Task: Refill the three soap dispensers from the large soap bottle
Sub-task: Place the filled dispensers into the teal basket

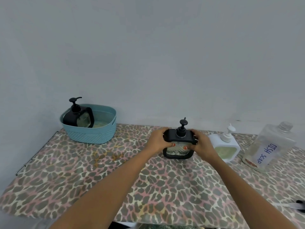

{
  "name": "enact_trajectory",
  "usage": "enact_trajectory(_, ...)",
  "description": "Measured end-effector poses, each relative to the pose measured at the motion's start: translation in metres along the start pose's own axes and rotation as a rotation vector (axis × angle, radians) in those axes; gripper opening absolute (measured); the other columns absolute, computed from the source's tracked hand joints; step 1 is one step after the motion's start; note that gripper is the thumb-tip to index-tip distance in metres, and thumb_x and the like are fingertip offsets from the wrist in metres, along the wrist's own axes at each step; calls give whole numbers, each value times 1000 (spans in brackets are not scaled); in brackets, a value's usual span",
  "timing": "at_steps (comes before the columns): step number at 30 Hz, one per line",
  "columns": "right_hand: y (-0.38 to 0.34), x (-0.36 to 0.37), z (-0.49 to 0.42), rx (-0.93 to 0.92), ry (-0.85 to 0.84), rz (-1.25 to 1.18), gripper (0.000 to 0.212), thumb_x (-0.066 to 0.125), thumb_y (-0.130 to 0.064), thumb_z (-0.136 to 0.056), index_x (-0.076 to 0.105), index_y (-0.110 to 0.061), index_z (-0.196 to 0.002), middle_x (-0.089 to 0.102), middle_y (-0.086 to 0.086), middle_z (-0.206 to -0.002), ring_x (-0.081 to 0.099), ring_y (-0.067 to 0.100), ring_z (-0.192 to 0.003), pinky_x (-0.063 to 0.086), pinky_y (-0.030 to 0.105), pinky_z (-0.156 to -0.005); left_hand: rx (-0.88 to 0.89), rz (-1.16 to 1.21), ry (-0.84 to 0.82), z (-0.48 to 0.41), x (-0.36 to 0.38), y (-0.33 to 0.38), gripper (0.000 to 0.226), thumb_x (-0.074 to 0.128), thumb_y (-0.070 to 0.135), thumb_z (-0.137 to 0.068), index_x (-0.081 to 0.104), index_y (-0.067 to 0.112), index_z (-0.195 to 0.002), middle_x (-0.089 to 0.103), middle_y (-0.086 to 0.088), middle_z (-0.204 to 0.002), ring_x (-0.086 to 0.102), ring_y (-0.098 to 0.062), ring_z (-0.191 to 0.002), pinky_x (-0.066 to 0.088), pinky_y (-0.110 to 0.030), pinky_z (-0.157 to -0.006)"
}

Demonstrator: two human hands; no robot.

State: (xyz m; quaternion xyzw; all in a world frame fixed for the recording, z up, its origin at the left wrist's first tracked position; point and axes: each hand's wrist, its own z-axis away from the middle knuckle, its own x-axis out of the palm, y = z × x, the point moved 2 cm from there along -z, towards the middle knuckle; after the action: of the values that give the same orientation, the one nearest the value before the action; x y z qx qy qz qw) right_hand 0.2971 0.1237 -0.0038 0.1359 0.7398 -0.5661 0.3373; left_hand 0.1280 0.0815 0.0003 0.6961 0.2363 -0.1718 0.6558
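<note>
A black-framed glass soap dispenser (177, 152) with a black pump stands on the table in the middle. My left hand (157, 140) grips its left upper corner and my right hand (202, 145) grips its right upper corner. To its right stands a white dispenser (226, 148) with a white pump and greenish soap inside. A second black dispenser (77, 116) sits in a blue basket (92, 134) at the back left. The large clear bottle (270, 146), labelled "DISH SOAP", stands uncapped at the far right.
The table wears a leopard-print cloth (99, 179) and stands against a plain grey wall. A thin metal rail (36, 152) runs along the left edge. A dark object (299, 206) lies at the right edge.
</note>
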Motion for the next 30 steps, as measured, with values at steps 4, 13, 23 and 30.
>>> enact_trajectory(4,-22,-5,-3,-37,-21,28,60,78,0,-65,54,-5,-119,60,13,-113,55,30,-105,46,38,-91,38,-33,19,5,-24,9,51,77,10,-70,56,6,-117,63,-12,-115,59,-26,-105,48,-31,-85)
enact_trajectory(13,-103,10,-29,-180,-102,83,71,80,-2,-65,49,-9,-129,55,13,-123,54,28,-113,39,24,-93,64,-98,150,21,-109,13,54,79,20,-69,59,9,-117,65,-9,-112,60,-18,-96,45,-23,-81)
enact_trajectory(23,-200,72,-80,-365,-207,109,69,80,-8,-66,49,-9,-128,56,14,-121,52,29,-115,38,27,-97,19,-171,315,36,-220,-5,44,78,17,-69,63,5,-109,68,-10,-104,63,-22,-94,46,-22,-78)
enact_trajectory(30,-240,120,-124,-451,-250,109,68,76,2,-67,48,-4,-129,55,19,-122,50,33,-116,39,38,-102,-48,-215,477,31,-264,-38,42,78,17,-67,63,8,-106,68,-9,-102,61,-18,-88,48,-26,-78)
